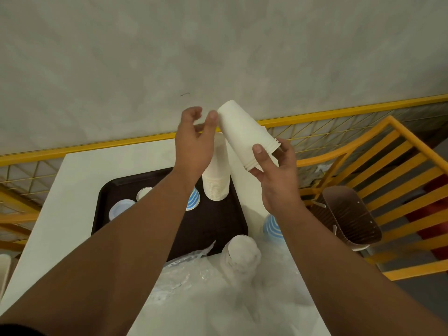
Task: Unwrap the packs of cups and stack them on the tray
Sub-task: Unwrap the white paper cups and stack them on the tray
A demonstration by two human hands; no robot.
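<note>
Above the tray, a short stack of white cups (bottoms up, tilted) was gripped at its rims by the right hand and touched by the left hand's thumb.

We see a short nested stack of white paper cups tilted in mid-air, upside down, a taller white stack upturned on our dark tray, blue-striped cups beside it, a wrapped pack near.
</note>
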